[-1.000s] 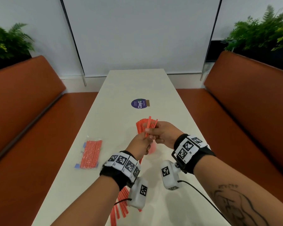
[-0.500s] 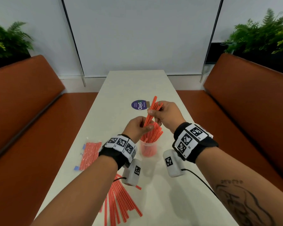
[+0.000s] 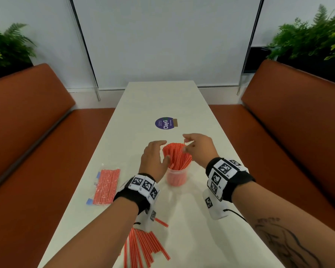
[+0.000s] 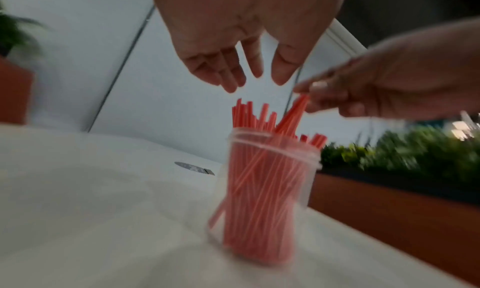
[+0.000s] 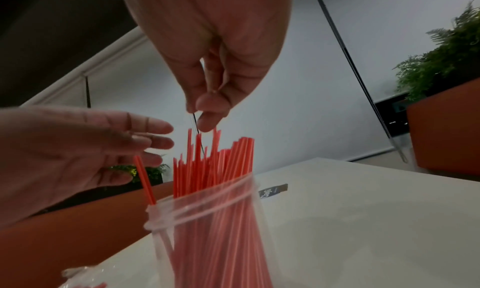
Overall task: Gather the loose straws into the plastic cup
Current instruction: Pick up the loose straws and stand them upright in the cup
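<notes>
A clear plastic cup [image 3: 176, 177] stands upright mid-table, packed with red straws [image 3: 178, 155] that fan out above its rim. My left hand [image 3: 153, 154] hovers at the cup's left with relaxed, spread fingers, its thumb against the straws; one straw [image 5: 144, 177] leans toward its palm. My right hand [image 3: 198, 146] is above the cup's right side, thumb and fingertip pinching the top of a tilted straw [image 4: 296, 112]. A pile of loose red straws [image 3: 143, 246] lies on the near table under my left forearm.
A sealed packet of red straws [image 3: 105, 187] lies left of the cup. A round purple sticker [image 3: 165, 123] sits farther along the white table [image 3: 211, 219]. Orange benches [image 3: 298, 122] flank both sides, with plants behind them.
The bundle that the right hand held high above the cup has dropped into it. Both hands came down, and the left hand let go and opened.
</notes>
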The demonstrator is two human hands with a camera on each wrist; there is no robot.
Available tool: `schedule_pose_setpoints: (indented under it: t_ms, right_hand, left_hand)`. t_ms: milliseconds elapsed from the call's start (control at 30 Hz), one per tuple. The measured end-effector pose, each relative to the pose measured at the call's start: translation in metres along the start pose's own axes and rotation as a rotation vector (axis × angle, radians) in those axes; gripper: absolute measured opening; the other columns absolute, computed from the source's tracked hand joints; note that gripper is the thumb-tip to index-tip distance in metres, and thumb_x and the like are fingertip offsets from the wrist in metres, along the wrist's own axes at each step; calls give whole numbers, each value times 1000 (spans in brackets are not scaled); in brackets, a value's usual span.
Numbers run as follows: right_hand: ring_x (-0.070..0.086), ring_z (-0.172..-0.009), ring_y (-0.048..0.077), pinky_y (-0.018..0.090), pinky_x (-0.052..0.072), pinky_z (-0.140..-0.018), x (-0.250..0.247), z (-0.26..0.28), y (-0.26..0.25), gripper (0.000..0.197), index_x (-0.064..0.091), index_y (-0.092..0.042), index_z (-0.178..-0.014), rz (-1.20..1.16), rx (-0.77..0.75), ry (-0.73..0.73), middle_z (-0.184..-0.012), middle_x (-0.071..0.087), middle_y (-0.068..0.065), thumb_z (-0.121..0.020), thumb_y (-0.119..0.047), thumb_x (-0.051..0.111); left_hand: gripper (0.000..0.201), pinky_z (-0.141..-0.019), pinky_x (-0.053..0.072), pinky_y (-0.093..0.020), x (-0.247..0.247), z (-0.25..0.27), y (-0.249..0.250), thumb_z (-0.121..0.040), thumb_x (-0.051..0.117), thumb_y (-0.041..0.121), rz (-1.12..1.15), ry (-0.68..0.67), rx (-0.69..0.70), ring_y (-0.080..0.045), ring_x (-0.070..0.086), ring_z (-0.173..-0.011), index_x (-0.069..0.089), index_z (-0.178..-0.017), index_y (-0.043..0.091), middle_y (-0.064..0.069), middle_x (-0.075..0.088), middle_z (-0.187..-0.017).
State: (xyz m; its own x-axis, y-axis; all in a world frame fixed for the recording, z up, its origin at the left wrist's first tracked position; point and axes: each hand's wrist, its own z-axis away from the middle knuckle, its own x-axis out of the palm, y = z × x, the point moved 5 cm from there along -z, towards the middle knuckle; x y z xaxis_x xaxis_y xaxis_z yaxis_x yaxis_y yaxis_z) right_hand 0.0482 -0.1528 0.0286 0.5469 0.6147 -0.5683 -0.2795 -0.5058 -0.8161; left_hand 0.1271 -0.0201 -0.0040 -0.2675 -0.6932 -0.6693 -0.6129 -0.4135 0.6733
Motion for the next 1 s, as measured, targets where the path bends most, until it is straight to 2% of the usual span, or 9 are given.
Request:
schedule_pose_setpoints:
  t_ms: [100,200,333,467,633,700,767,833,1000]
  right_hand:
    - [63,-99,19,30,51,-94,-8,1,-1,35,63,-9,-121,105,-74,49,-119,66,9,-88,0,57]
    - [62,-109,22,32,47,-99,3,7,5,28,69,-12,-114,307,-135,-76,-118,68,9,-90,-7,55]
    - [62,-109,20,30,46,-97,13,12,11,26,70,-16,-113,343,-183,-129,-116,69,5,-92,-13,54]
    - [56,-94,12,23,44,-84,-6,10,19,28,65,-20,-116,185,-126,126,-113,64,0,-88,-24,62]
    - [54,-82,12,19,44,-70,6,8,50,72,45,-21,-132,-11,71,-36,-116,53,0,-70,-31,80]
    - [56,-77,10,17,43,-64,14,5,55,75,41,-20,-135,-102,104,-77,-116,54,1,-71,-32,79]
    - [57,-80,12,17,41,-60,16,2,54,71,39,-18,-136,-234,122,-56,-117,53,1,-77,-38,73]
    - [53,-97,15,20,44,-69,16,0,54,75,34,-19,-140,-300,117,-34,-126,48,3,-78,-38,71]
    - [21,-143,19,39,28,-113,30,2,66,127,-4,-24,-151,-127,134,-289,-158,11,0,-61,-26,86]
  left_hand:
    - [69,-111,26,-39,14,6,10,-90,34,56,-301,-183,181,-21,26,-142,28,-145,15,-4,27,-154]
    - [110,-113,21,-38,27,10,10,-62,-9,79,-396,-290,274,-18,14,-147,18,-149,17,-2,15,-159]
    - [106,-116,17,-36,35,9,2,-65,11,80,-426,-336,254,-17,11,-148,15,-150,17,-1,11,-160]
    - [71,-116,19,-40,25,-1,0,-90,34,56,-351,-146,103,-21,12,-148,23,-147,17,-3,12,-159]
    - [83,-116,22,-41,25,-12,-8,-86,60,38,-15,-120,-109,-21,14,-147,12,-150,16,-4,8,-159]
    - [90,-114,23,-34,32,-12,-8,-83,58,49,203,-185,-121,-21,18,-146,8,-150,16,-5,10,-159]
    - [110,-111,22,-28,36,-9,-8,-67,38,83,372,-188,-129,-20,20,-145,7,-150,18,-5,13,-158]
    - [131,-111,23,-29,40,-8,-13,-46,19,98,441,-165,-136,-20,23,-144,5,-150,20,-5,16,-158]
    - [157,-109,29,-29,46,-7,-18,-23,42,98,491,-262,-171,-22,28,-142,-18,-147,23,-4,15,-157]
